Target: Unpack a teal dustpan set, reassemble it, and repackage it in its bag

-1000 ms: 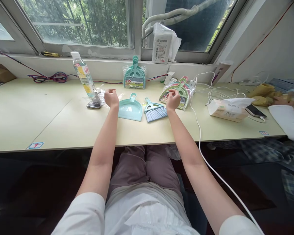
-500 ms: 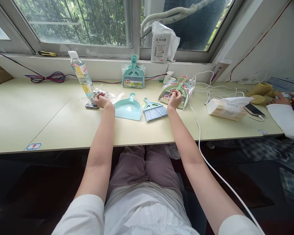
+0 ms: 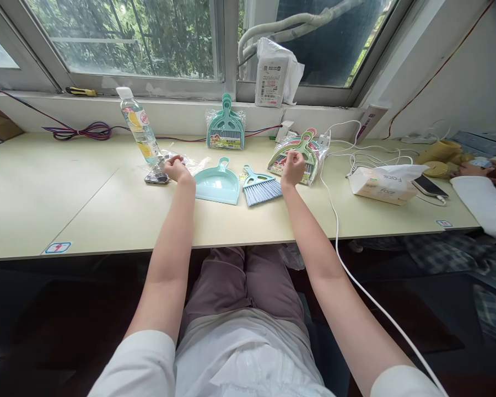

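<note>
My left hand [image 3: 176, 168] rests on the desk with its fingers curled on a clear plastic wrapper [image 3: 190, 161], just left of a loose mint-green dustpan [image 3: 217, 185]. A small brush with grey-blue bristles [image 3: 261, 186] lies right of the dustpan. My right hand [image 3: 292, 166] hovers with bent fingers over a stack of wrapped dustpan sets [image 3: 296, 154]; whether it touches the stack is unclear. Another wrapped set [image 3: 226, 129] leans against the wall under the window.
A drink bottle [image 3: 139, 129] stands left of my left hand, with a dark object [image 3: 156, 177] at its foot. A tissue pack [image 3: 382, 182], a phone [image 3: 429, 186] and white cables [image 3: 357, 157] lie to the right. Another person's sleeve [image 3: 483, 205] rests at the far right.
My left hand has moved left from beside the dustpan onto the clear wrapper. My right hand has stayed over the wrapped stack, its fingers shifting a little.
</note>
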The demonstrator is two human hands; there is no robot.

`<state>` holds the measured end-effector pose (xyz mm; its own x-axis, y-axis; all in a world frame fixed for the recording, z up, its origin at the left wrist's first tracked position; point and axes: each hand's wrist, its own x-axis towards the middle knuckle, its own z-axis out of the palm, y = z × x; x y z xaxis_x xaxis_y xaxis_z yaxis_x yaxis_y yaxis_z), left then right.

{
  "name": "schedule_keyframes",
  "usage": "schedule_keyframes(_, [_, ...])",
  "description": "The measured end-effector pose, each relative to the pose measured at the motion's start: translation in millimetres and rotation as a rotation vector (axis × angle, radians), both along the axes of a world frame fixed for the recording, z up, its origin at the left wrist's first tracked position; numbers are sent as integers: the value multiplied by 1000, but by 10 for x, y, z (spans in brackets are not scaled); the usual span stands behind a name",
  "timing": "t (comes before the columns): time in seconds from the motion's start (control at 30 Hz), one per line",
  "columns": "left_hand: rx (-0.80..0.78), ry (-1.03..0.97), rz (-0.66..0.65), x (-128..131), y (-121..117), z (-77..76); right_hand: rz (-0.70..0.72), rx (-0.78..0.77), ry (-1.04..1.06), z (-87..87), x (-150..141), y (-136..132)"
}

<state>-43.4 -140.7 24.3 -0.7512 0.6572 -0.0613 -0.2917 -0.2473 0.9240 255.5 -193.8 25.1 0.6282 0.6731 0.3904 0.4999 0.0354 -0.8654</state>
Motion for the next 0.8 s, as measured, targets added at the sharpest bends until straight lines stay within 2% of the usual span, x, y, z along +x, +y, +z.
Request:
schedule_keyframes(0.13, [-21,210,-209,109,19,-39,187,-138,-453,-26,-143,-65])
schedule_keyframes(0.23, [-88,527,-364,191,-3,-80,287,-167,-776,-56,-258,-126])
schedule_keyframes(0.3, [-175,813,-405,233,-49,-94,306,-233,-876,-76,-294,-149])
schedule_keyframes(0.4, [-346,1256,-408,289,-145,-85,319,-394,-895,-98,-293,-149])
schedule_keyframes(0.47, [-420,1418,-444,323,-199,-68,322,-462,-877,-101,-284,-138])
schedule_keyframes(0.57, [-463,1490,-477,353,-236,-40,304,-515,-854,-84,-285,-130])
schedule_keyframes(0.8, [-504,1527,-430,355,-234,-24,276,-564,-844,-40,-281,-154])
